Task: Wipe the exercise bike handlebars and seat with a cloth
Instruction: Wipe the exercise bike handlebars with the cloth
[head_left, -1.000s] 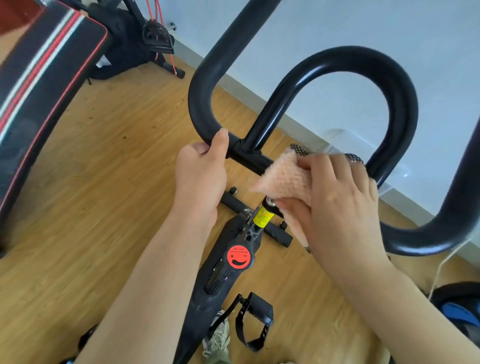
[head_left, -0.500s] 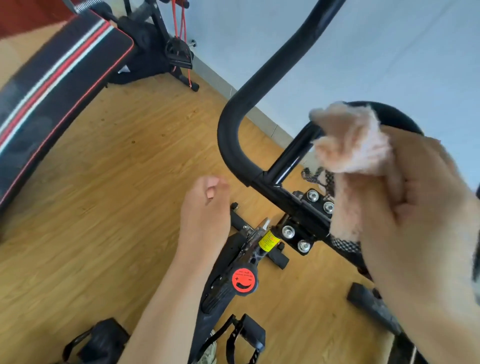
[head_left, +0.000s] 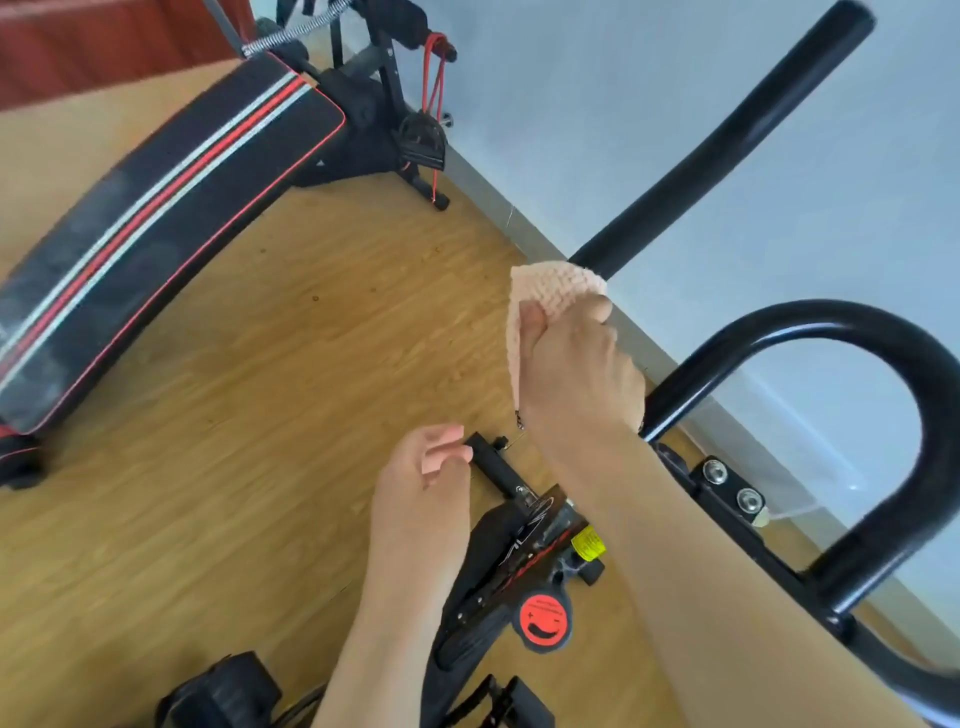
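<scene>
The black exercise bike handlebars (head_left: 727, 140) fill the right side: a straight left grip rises toward the top right and a curved loop (head_left: 930, 395) arches on the right. My right hand (head_left: 576, 374) grips a peach waffle cloth (head_left: 550, 291) wrapped around the lower part of the left grip. My left hand (head_left: 426, 483) hangs below it, off the bar, with fingers loosely curled and holding nothing. The seat is out of view.
The bike frame with a red round knob (head_left: 543, 621) and a pedal (head_left: 223, 691) lies below my arms. A black sit-up bench with red and white stripes (head_left: 156, 223) stands at the left on the wood floor. A pale wall (head_left: 597, 104) runs behind.
My left hand let go of the handlebar and dropped away. My right hand carried the cloth from the centre clamp, up and over, onto the left grip. The view shifted left.
</scene>
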